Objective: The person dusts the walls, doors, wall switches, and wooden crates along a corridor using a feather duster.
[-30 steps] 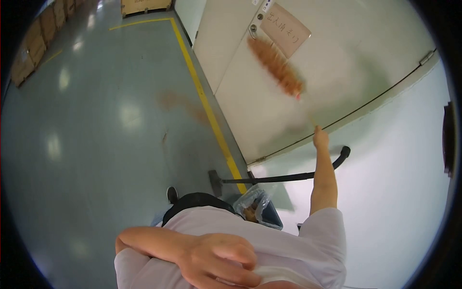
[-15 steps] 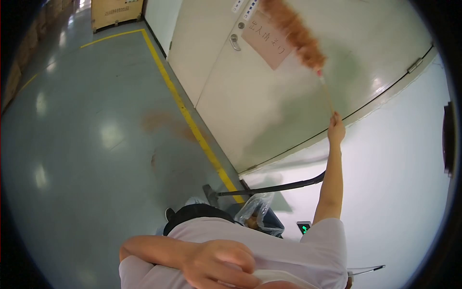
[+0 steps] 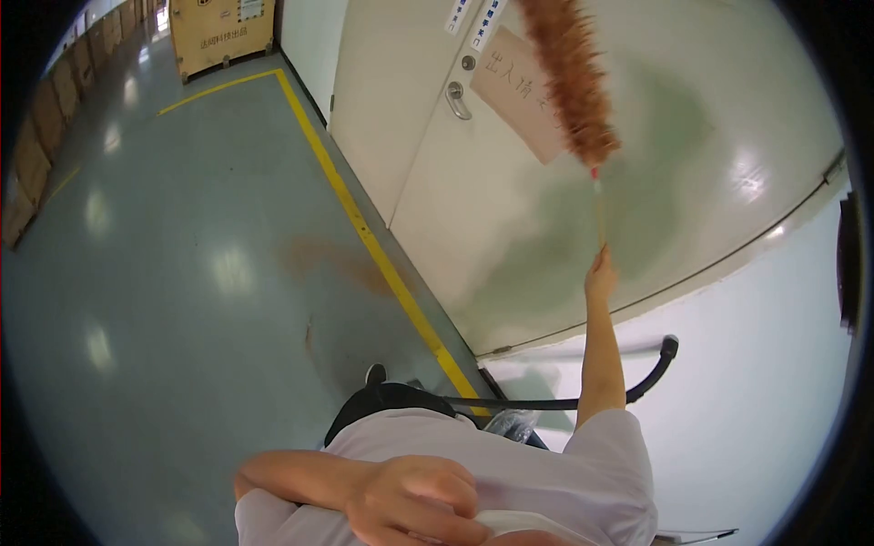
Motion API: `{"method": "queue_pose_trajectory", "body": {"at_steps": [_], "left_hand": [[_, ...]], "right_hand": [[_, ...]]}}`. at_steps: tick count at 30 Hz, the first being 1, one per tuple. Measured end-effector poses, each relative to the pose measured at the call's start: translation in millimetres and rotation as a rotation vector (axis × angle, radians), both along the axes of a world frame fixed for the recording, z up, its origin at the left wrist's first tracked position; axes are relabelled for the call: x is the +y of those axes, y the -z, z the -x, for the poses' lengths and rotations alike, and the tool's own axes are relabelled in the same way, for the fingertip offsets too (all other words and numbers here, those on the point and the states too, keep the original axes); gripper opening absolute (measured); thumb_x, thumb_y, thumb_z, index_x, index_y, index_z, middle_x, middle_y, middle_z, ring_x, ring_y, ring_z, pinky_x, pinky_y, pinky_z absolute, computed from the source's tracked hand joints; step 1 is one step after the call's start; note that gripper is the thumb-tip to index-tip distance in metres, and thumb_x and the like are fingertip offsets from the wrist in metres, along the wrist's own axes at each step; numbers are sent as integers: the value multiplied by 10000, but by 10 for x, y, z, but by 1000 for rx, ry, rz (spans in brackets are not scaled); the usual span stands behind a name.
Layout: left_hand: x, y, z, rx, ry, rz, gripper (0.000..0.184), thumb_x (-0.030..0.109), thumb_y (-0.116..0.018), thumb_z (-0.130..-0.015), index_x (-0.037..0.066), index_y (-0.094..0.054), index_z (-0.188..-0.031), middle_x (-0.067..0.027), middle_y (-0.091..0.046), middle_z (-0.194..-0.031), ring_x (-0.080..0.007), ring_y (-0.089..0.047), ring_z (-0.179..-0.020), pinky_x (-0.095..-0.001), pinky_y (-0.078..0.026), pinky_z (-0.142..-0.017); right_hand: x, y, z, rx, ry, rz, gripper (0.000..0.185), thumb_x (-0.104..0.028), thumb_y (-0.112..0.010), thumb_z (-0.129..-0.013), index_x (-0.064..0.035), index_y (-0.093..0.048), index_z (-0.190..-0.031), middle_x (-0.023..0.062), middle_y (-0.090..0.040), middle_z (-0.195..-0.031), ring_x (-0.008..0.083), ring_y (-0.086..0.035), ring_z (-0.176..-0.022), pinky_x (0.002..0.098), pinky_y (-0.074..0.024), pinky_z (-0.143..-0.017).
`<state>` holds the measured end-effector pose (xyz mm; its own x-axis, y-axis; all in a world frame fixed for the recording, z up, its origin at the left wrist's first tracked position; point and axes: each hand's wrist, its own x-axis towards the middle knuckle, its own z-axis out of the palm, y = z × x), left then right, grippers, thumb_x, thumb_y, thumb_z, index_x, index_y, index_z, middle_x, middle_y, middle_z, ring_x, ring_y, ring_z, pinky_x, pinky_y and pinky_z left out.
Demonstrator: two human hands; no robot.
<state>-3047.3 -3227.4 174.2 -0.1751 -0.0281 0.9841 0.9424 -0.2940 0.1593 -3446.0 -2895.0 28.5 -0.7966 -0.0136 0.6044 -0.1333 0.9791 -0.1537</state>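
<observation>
Head view: feather duster raised against the backdrop of a door, its stick in 1 hand

The duster [image 3: 572, 82] lies beyond the fingers of the right hand [image 3: 600, 278], its brown plumes pointing away toward the top edge and its thin stick [image 3: 600, 209] running back into the grasp. Those fingers are closed around the stick's near end. The plumes overlap part of a paper sign [image 3: 514, 96] on the door [image 3: 510, 237]; whether they touch it, I cannot tell. A lever handle [image 3: 458, 102] sits near the sign.

The left hand [image 3: 410, 500] is in front of the chest, its fingers bent, and I cannot tell whether it grips anything. Beyond the right forearm, 1 black tube [image 3: 546, 403] runs near a clear plastic bag [image 3: 513, 424].
</observation>
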Motion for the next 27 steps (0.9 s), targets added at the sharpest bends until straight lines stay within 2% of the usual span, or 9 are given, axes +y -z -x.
{"method": "queue_pose_trajectory", "body": {"at_steps": [2, 5, 11, 14, 20, 22, 24, 26, 27], "left_hand": [[-28, -20, 229, -11, -4, 7, 264, 183, -493, -849, 86, -541, -607, -102, -587, -781, -238, -476, -706, -304, -426, -555], [-41, -87, 578, -18, 3, 27, 264, 182, -496, -847, 87, -539, -604, -100, -586, -774, -239, -473, -705, -303, -423, -553], [-41, -115, 1025, -10, 42, 62, 239, 146, -500, -845, 80, -553, -621, -98, -584, -768, -236, -475, -713, -301, -420, -556], [7, -142, 1189, 17, 116, 53, 205, 141, -508, -843, 73, -567, -659, -97, -584, -774, -239, -482, -708, -309, -424, -567], [10, -153, 1370, 51, 278, 44, 136, 147, -520, -838, 53, -579, -759, -99, -589, -836, -251, -508, -679, -356, -432, -625], [-20, -175, 1410, 77, 331, 54, 124, 142, -524, -832, 46, -578, -775, -100, -588, -852, -256, -514, -679, -368, -431, -641], [137, -133, 1369, 57, 281, -196, 219, 222, -470, -851, 92, -577, -711, -77, -591, -810, -229, -484, -699, -323, -392, -614], [44, -154, 1389, 112, 295, -184, 292, 276, -420, -871, 114, -576, -684, -66, -590, -790, -216, -471, -704, -303, -373, -601], [-136, -183, 1430, 178, 331, -50, 315, 290, -397, -880, 113, -575, -689, -66, -587, -790, -216, -473, -699, -306, -373, -602]], "right_hand": [[100, 278, 67, -157, -8, -175, 310, -214, -435, -868, -143, -482, -1165, 181, -599, -759, 374, -564, -643, 445, -442, -582], [320, 774, 228, -136, -165, -355, 244, -208, -459, -854, -144, -517, -1082, 181, -576, -668, 378, -556, -597, 446, -421, -507], [177, 852, 141, -366, -128, -92, 166, -181, -494, -819, -91, -542, -949, 173, -577, -680, 369, -560, -639, 446, -421, -546], [155, 799, 44, -125, -214, 101, 143, -184, -549, -811, -65, -575, -887, 137, -568, -628, 285, -549, -538, 373, -406, -492], [-102, 99, -387, 66, -217, 713, 153, -117, -545, -823, -10, -576, -928, -26, -458, -592, 49, -393, -513, 200, -306, -456], [-198, -207, -578, 176, -169, 801, 142, -120, -525, -835, -6, -566, -909, -32, -436, -591, 42, -384, -513, 199, -305, -451], [-182, -429, -672, 316, -131, 852, 136, -121, -508, -844, -9, -559, -904, -36, -416, -588, 37, -371, -508, 196, -296, -446], [-199, -478, -765, 459, -106, 880, 132, -119, -496, -851, -18, -554, -912, -40, -399, -582, 35, -355, -499, 191, -280, -441], [-206, -510, -797, 505, -93, 890, 131, -121, -490, -854, -21, -550, -911, -43, -391, -582, 33, -348, -497, 189, -276, -441]]}}
